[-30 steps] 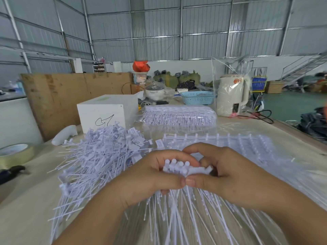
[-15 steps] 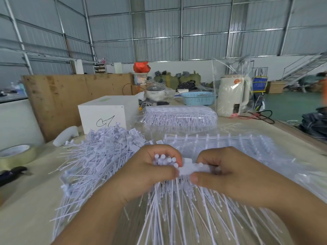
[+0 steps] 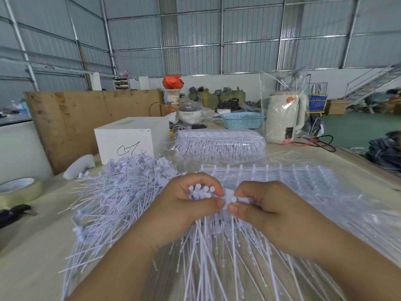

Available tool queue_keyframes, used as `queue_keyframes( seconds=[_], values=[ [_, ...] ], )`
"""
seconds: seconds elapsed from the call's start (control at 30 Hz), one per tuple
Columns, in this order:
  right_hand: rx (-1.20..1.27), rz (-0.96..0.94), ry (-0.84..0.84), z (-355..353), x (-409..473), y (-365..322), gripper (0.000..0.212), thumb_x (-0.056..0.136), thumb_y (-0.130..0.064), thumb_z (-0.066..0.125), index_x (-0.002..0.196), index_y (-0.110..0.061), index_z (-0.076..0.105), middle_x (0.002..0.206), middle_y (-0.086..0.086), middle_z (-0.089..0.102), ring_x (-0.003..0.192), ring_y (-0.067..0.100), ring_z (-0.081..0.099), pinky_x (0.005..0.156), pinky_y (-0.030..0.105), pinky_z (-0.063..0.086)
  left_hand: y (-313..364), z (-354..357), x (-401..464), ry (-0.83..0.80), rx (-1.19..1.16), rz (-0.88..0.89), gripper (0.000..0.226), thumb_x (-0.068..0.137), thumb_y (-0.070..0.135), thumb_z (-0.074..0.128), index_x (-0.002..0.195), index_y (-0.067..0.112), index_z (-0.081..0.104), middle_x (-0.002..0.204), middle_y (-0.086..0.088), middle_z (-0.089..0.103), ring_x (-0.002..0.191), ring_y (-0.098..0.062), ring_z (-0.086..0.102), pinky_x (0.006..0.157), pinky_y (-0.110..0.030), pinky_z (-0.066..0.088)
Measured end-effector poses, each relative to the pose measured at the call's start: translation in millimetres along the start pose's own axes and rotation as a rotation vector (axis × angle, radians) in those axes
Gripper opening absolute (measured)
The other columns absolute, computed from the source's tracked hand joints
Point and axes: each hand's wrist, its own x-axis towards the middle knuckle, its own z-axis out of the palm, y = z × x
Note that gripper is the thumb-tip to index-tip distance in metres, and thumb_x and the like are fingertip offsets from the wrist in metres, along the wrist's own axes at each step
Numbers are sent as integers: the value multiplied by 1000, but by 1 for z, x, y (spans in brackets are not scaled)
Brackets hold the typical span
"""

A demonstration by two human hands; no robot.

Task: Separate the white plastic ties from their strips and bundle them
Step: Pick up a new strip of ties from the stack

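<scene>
Ties (image 3: 200,192) bunched in left hand (image 3: 186,208), strip (image 3: 235,197) now pinched by right hand (image 3: 263,210) fingers, shorter than before; separation progressing.

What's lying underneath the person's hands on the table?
Under the left hand and right hand, long white ties fan out toward the camera over the wooden table. The hands hide where the ties join the strip.
</scene>
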Motion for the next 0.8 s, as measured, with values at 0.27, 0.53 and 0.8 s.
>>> queue_keyframes(
  seconds=[0.27,0.53,0.8],
  values=[
    [-12,-27,156,16,1,-9,37,93,-39,58,63,-27,40,51,-11,43,46,9,37,49,27,29,3,14,0,233,12,104,13,69,6,69,66,19,68,59,10,55,49,-1,46,50,-12,36],
    [70,-63,405,29,3,-22,42,96,-52,45,63,-26,39,49,-12,42,43,8,35,43,26,30,3,29,2,443,-170,106,12,66,12,66,66,23,66,53,2,49,44,-12,39,45,-19,33],
    [147,-88,244,3,2,-5,30,89,-56,54,84,-27,56,52,-4,40,46,4,34,46,23,28,-3,30,0,231,-87,37,7,66,24,72,71,29,71,59,15,56,47,-2,46,49,-20,39]
  ],
)
